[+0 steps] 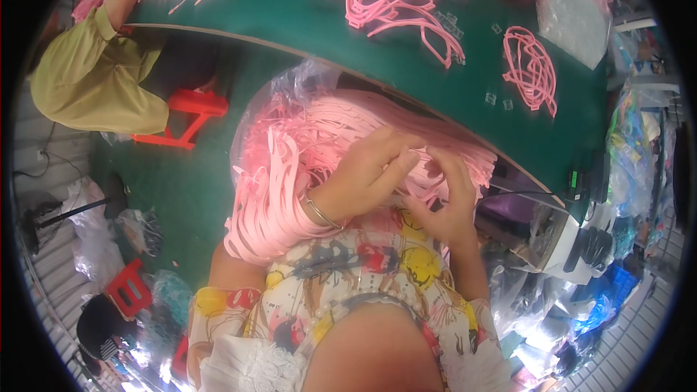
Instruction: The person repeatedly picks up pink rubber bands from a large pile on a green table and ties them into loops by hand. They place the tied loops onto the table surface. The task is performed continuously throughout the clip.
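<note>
Pink straps [363, 107] lie heaped across the lap, 11 to 12 o'clock from the hands, a clear bag [294, 80] partly round the heap. More strap loops [254, 214] ring the left forearm at 9 o'clock, next to a metal bangle [319, 215]. Left hand [370, 174]: thumb and forefinger near each other at the heap's near side; whether they pinch a strap, cannot tell. Right hand [446, 199] faces it, fingers curled, thumb apart from forefinger; any grip on a strap is unclear.

Risks, as I judge them: forearm loops could slide off over the wrist if that arm drops, or snag on the bangle. A hard tug on one strap could knot its neighbours, given the loose pile. A shift of the knees might spill the heap.

Around: green table [472, 91] from 12 to 3 o'clock, its edge close along the heap's far side, hampering reach that way. On it, tangled pink loops [377, 0] at 12, small clear clips [450, 25] just past 12, separate pink coil [530, 69] between 1 and 2. Red stool [197, 104] at 10; co-worker's olive sleeve [87, 76] beyond.
</note>
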The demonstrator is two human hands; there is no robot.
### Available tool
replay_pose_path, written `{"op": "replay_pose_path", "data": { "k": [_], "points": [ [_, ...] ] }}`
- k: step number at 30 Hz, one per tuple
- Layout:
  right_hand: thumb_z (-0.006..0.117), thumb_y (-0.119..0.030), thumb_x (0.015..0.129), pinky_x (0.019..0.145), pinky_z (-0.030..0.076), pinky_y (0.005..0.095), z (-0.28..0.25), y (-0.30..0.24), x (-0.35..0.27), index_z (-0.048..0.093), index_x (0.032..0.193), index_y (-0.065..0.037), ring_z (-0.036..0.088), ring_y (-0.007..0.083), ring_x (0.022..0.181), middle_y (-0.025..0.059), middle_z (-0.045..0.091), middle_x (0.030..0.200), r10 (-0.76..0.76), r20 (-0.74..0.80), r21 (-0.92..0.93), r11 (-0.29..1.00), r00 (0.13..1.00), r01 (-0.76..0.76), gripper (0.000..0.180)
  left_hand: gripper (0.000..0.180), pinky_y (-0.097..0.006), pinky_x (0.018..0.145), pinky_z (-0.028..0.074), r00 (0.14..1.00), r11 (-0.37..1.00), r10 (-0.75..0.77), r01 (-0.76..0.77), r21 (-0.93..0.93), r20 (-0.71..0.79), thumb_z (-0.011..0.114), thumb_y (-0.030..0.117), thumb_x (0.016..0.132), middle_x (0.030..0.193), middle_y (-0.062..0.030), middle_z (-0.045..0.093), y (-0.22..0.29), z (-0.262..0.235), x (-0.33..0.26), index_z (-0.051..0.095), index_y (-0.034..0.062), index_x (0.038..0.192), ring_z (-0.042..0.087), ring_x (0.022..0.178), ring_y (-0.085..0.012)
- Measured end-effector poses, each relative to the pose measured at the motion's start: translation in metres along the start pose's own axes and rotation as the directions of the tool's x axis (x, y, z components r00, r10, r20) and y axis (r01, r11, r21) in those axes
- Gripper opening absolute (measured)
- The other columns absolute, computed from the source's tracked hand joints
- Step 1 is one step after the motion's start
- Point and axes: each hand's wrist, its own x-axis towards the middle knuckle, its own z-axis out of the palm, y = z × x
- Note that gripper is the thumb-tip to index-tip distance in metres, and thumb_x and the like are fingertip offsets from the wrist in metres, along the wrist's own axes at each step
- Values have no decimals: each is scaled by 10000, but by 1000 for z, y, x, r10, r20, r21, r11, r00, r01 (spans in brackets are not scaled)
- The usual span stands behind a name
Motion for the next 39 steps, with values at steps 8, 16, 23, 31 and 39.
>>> {"op": "replay_pose_path", "data": {
  "k": [8, 16, 23, 31, 39],
  "points": [
    [733, -101, 670, 693, 486, 371, 4, -19, 17, 501, 1211, -12, 594, 304, 822, 156, 568, 974, -1, 36, -173, 985, 999, 7, 595, 254, -348, 706, 456, 993, 985, 109, -102, 137, -41, 501, 142, 931, 878, -149, 530, -2, 9, 0, 591, -19, 1106, 559, 807, -264],
    [739, -68, 650, 621, 453, 306, -26, -22, 25, 615, 979, -38, 560, 228, 716, 101, 544, 839, 29, 134, -39, 999, 991, -24, 353, 225, -293, 900, 418, 977, 889, -211, 187, -418, -13, 469, 161, 954, 1174, -124, 543, -12, -13, 5, 615, -3, 1007, 537, 1039, -165],
    [748, -87, 625, 591, 400, 272, -50, -24, 36, 620, 958, -36, 492, 171, 690, 68, 530, 839, 52, 235, 83, 994, 971, -73, 361, 263, -290, 881, 428, 971, 841, -1, 129, -525, 238, 526, 213, 932, 1223, -133, 528, -28, -11, 16, 620, -13, 838, 519, 988, -138],
    [739, -94, 636, 580, 375, 260, -65, -10, 38, 593, 936, -24, 468, 155, 668, 53, 507, 812, 10, 297, 111, 993, 955, -45, 340, 239, -189, 477, 325, 741, 659, -268, 607, -444, 615, 555, 248, 934, 701, 31, 542, -6, -26, 21, 571, 35, 825, 463, 590, -26],
    [736, -141, 745, 542, 349, 242, -55, 19, 12, 626, 912, -22, 421, 75, 595, 1, 461, 702, 156, 490, 180, 945, 858, -275, 232, 131, -240, 573, 419, 923, 976, -56, 131, -173, 380, 649, 119, 857, 718, -29, 582, -14, -21, 11, 632, 0, 804, 522, 642, -85]
  ]
}}
